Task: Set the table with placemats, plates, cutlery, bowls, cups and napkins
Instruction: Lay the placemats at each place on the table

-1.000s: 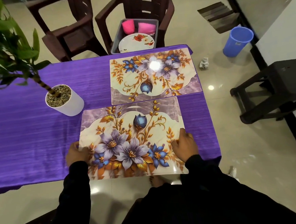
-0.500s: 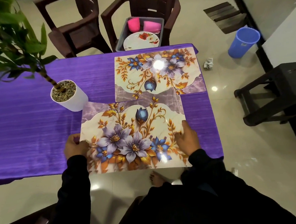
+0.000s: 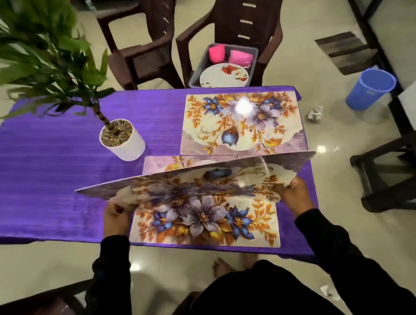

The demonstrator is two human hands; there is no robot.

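Both hands are lifting the top placemat (image 3: 198,180) off the near placemat (image 3: 204,221), probably to carry it to another seat. The left hand (image 3: 115,219) is pinching its 9 o'clock edge, the right hand (image 3: 294,192) its 3 o'clock edge. Glossy and floral, it is hovering tilted over the desk (image 3: 43,169).
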